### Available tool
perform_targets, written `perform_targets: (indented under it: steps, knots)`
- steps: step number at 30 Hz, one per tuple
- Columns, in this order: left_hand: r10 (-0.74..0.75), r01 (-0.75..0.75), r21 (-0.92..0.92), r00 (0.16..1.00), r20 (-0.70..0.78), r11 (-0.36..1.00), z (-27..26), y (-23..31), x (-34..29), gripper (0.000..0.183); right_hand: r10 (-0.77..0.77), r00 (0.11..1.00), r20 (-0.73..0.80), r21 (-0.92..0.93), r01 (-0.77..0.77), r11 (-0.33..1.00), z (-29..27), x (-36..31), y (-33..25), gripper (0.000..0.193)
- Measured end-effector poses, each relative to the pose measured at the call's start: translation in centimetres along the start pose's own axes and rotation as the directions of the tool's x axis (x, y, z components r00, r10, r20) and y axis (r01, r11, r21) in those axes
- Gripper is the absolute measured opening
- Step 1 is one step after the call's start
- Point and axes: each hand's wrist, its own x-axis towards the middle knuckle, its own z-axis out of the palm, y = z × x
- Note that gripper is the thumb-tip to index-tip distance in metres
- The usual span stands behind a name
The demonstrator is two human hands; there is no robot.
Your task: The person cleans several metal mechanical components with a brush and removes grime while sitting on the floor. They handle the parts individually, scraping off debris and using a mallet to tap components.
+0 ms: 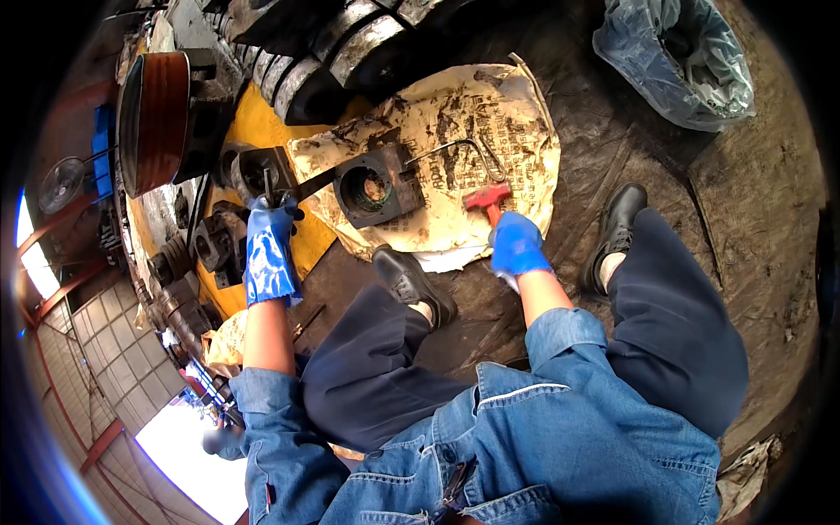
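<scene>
My right hand (pixel 518 246), in a blue glove, is closed round the handle of a red-headed hammer (pixel 487 196), above the edge of a stained paper sack. My left hand (pixel 271 249), in a wet, shiny blue glove, is closed on a short dark metal rod (pixel 268 185) that sticks up past the fingers. The rod's lower end is hard to make out. Just beyond that hand sits a dark metal block (pixel 254 166). To its right, a square dark block with a round bore (pixel 378 185) lies on the sack, with brownish dirt inside the bore.
The flattened paper sack (pixel 516 114) carries a bent metal rod (pixel 455 144). Large ribbed metal parts (pixel 302 83) stand behind it. A reddish-brown round part (pixel 157 122) and several dark blocks are at left on yellow sheeting (pixel 306 258). A clear plastic bag (pixel 674 61) stands far right.
</scene>
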Motion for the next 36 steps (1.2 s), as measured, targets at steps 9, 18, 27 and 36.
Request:
perform_targets:
  steps: [9, 18, 27, 36]
  knots:
    - [-0.003, 0.003, -0.061, 1.000, 0.011, 0.998, 0.0, -1.3, 1.0, 0.018, 0.318, 0.904, -0.286, 0.404, -0.187, 0.895, -8.1, 3.4, 1.2, 0.059]
    - [-0.029, 0.029, -0.082, 1.000, 0.001, 0.996, 0.1, -0.8, 0.6, 0.020, 0.370, 0.913, -0.169, -0.066, -0.385, 0.920, -6.5, 10.1, -4.0, 0.047]
    - [-0.057, 0.057, -0.097, 0.998, 0.005, 0.994, 0.1, -1.0, 0.9, 0.023, 0.289, 0.930, -0.228, 0.027, -0.291, 0.956, -6.0, 8.0, -4.0, 0.064]
    - [-0.032, 0.029, -0.066, 0.999, -0.043, 0.997, 0.3, -1.6, 1.8, 0.018, 0.118, 0.988, -0.104, 0.591, -0.034, 0.806, -4.5, 7.3, -2.7, 0.057]
